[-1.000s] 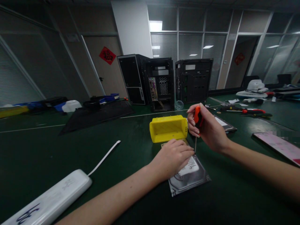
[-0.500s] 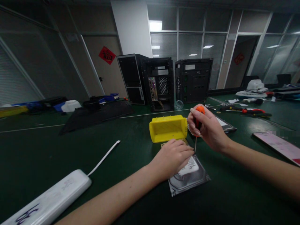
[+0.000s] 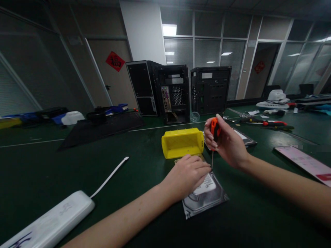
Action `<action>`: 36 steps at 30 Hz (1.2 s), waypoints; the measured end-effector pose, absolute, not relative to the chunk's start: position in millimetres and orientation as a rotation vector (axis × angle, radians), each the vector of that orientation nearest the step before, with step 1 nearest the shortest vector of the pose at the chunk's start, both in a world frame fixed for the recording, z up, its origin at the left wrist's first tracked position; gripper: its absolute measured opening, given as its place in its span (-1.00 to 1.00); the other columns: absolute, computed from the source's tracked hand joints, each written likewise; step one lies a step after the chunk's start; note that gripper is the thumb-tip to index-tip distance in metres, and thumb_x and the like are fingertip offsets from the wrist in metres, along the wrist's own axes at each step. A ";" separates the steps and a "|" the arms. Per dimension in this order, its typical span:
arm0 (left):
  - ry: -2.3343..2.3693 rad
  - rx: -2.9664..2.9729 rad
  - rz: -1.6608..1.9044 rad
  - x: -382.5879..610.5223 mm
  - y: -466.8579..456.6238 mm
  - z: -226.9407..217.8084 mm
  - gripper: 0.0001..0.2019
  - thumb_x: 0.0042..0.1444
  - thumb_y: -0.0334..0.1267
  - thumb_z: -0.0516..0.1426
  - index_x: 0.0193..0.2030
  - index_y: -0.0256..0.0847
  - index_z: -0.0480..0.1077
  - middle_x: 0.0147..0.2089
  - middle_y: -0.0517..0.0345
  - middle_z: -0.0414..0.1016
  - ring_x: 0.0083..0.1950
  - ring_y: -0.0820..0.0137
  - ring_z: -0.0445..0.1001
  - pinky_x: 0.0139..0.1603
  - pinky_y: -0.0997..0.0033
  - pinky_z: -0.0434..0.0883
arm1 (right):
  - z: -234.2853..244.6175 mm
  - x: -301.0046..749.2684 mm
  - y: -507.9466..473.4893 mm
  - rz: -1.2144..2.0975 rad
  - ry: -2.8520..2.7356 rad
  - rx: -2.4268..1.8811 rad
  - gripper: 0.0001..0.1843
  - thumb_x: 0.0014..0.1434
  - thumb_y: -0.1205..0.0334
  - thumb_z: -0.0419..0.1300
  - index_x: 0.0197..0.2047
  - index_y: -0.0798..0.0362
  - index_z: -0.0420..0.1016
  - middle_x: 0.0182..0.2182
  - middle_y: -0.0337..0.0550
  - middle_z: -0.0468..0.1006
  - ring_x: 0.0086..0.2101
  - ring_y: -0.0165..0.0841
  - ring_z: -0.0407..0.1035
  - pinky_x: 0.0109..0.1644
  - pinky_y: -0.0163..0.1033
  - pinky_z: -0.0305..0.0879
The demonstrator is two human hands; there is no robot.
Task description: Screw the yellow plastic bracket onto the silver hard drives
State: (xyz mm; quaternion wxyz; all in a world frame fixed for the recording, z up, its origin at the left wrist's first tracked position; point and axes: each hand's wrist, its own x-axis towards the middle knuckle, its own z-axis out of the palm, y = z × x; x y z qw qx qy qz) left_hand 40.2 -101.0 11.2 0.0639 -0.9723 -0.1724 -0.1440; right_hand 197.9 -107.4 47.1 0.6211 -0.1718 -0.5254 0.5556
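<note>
A silver hard drive [image 3: 207,199] with a white label lies on the green table, its far end partly covered. My left hand [image 3: 190,174] holds it down from above, fingers together and curled over it towards its right edge. Upright in my right hand [image 3: 226,141] is an orange and black screwdriver [image 3: 214,129], gripped by the handle. The thin shaft points down, its tip at the drive's right edge beside my left fingertips. That contact point is too small to make out. Just behind the drive, a yellow plastic bin [image 3: 183,143] rests with its opening facing me.
Behind my right hand lies a second drive [image 3: 247,140], partly hidden. A phone [image 3: 305,162] is at right, with several hand tools [image 3: 271,123] beyond. A white power strip [image 3: 57,218] lies front left. Computer cases [image 3: 142,89] stand at the back, near a black mat [image 3: 103,129].
The whole view has shifted slightly. My right fingers have changed position around the screwdriver handle, and the thumb now sits higher. My left hand stays on the hard drive.
</note>
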 end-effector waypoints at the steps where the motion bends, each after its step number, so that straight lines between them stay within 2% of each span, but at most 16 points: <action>1: -0.521 -2.936 -0.436 40.2 -101.0 11.4 -0.75 0.18 -0.33 0.03 -0.01 -0.17 0.35 -0.06 0.17 0.45 -0.08 0.39 0.35 -0.13 0.36 0.27 | 47.4 197.9 -107.4 1.274 -1.204 -0.401 -0.69 0.16 -0.03 -0.06 -0.34 0.03 0.29 -0.56 -0.32 0.16 -0.64 -0.54 0.00 -0.59 -0.35 -0.06; 6: -0.531 -2.940 -0.420 40.4 -101.2 11.8 -0.75 0.18 -0.33 0.03 0.00 -0.17 0.35 -0.05 0.19 0.44 -0.07 0.39 0.34 -0.10 0.35 0.26 | 50.2 195.3 -109.2 1.184 -1.240 -0.427 -0.82 0.14 0.11 0.06 -0.38 0.02 0.19 -0.48 -0.31 0.27 -0.63 -0.56 0.08 -0.59 -0.36 -0.04; 10: -0.524 -2.933 -0.420 40.5 -101.2 11.7 -0.76 0.18 -0.33 0.03 -0.02 -0.17 0.36 -0.06 0.18 0.44 -0.07 0.39 0.34 -0.11 0.36 0.26 | 50.4 193.1 -111.1 1.161 -1.269 -0.474 -0.80 0.12 0.13 0.10 -0.38 0.00 0.13 -0.56 -0.37 0.26 -0.68 -0.59 0.00 -0.63 -0.38 -0.13; 13: -0.520 -2.930 -0.426 40.6 -101.2 11.9 -0.76 0.17 -0.34 0.03 -0.02 -0.17 0.36 -0.07 0.18 0.45 -0.07 0.40 0.35 -0.12 0.37 0.26 | 50.1 193.1 -111.3 1.185 -1.248 -0.468 -0.79 0.10 0.07 0.11 -0.32 -0.02 0.16 -0.63 -0.42 0.16 -0.70 -0.59 -0.07 -0.64 -0.40 -0.18; 16: -0.525 -2.936 -0.426 40.7 -101.4 12.5 -0.76 0.17 -0.34 0.03 -0.02 -0.16 0.35 -0.07 0.18 0.45 -0.08 0.39 0.35 -0.13 0.37 0.27 | 50.2 193.9 -110.3 1.220 -1.245 -0.427 -0.68 0.13 -0.08 -0.03 -0.27 0.01 0.26 -0.63 -0.39 0.12 -0.70 -0.57 -0.08 -0.66 -0.39 -0.17; 18: -0.530 -2.944 -0.427 40.8 -101.4 12.6 -0.76 0.17 -0.34 0.03 -0.02 -0.16 0.36 -0.07 0.18 0.45 -0.08 0.39 0.35 -0.13 0.36 0.27 | 50.2 194.3 -109.6 1.230 -1.251 -0.419 -0.62 0.14 -0.11 -0.08 -0.28 0.03 0.30 -0.62 -0.37 0.13 -0.69 -0.57 -0.07 -0.66 -0.38 -0.14; 22: -0.535 -2.956 -0.415 40.6 -100.9 11.8 -0.75 0.18 -0.34 0.02 -0.01 -0.17 0.35 -0.06 0.16 0.45 -0.07 0.35 0.34 -0.11 0.34 0.26 | 51.0 193.6 -109.8 1.200 -1.268 -0.420 -0.72 0.16 -0.01 -0.02 -0.34 0.04 0.29 -0.57 -0.34 0.19 -0.67 -0.57 0.01 -0.65 -0.38 -0.10; 26: -0.524 -2.964 -0.414 40.3 -100.6 11.5 -0.75 0.19 -0.34 0.01 -0.01 -0.19 0.35 -0.06 0.13 0.44 -0.06 0.33 0.33 -0.10 0.33 0.27 | 52.8 192.5 -112.5 1.140 -1.285 -0.428 -0.81 0.14 0.12 0.07 -0.41 0.03 0.18 -0.52 -0.33 0.28 -0.65 -0.58 0.09 -0.62 -0.37 -0.04; 28: -0.529 -2.962 -0.418 40.2 -100.9 11.9 -0.75 0.19 -0.34 0.01 -0.01 -0.18 0.35 -0.06 0.13 0.44 -0.06 0.34 0.34 -0.11 0.33 0.27 | 53.0 192.8 -113.2 1.136 -1.291 -0.451 -0.79 0.13 0.14 0.09 -0.42 0.02 0.13 -0.54 -0.34 0.28 -0.67 -0.59 0.06 -0.63 -0.37 -0.08; 31: -0.529 -2.963 -0.421 40.2 -101.5 12.4 -0.75 0.18 -0.34 0.02 -0.01 -0.17 0.35 -0.05 0.14 0.44 -0.07 0.35 0.34 -0.11 0.33 0.27 | 52.5 194.1 -112.3 1.175 -1.272 -0.469 -0.78 0.11 0.13 0.11 -0.40 0.00 0.12 -0.62 -0.41 0.19 -0.71 -0.61 -0.06 -0.66 -0.39 -0.21; 34: -0.533 -2.968 -0.415 40.0 -101.7 12.1 -0.74 0.18 -0.35 0.01 0.00 -0.18 0.34 -0.05 0.15 0.44 -0.06 0.34 0.34 -0.10 0.33 0.27 | 52.1 195.2 -111.1 1.216 -1.260 -0.415 -0.79 0.16 0.03 0.02 -0.34 -0.01 0.19 -0.64 -0.41 0.11 -0.72 -0.60 -0.13 -0.66 -0.39 -0.25; 36: -0.539 -2.971 -0.408 40.0 -101.4 11.6 -0.74 0.19 -0.35 0.01 0.00 -0.18 0.34 -0.05 0.16 0.44 -0.05 0.34 0.33 -0.10 0.33 0.27 | 52.1 195.2 -111.2 1.240 -1.273 -0.375 -0.70 0.20 -0.04 -0.11 -0.27 -0.01 0.26 -0.63 -0.38 0.11 -0.71 -0.58 -0.13 -0.66 -0.38 -0.23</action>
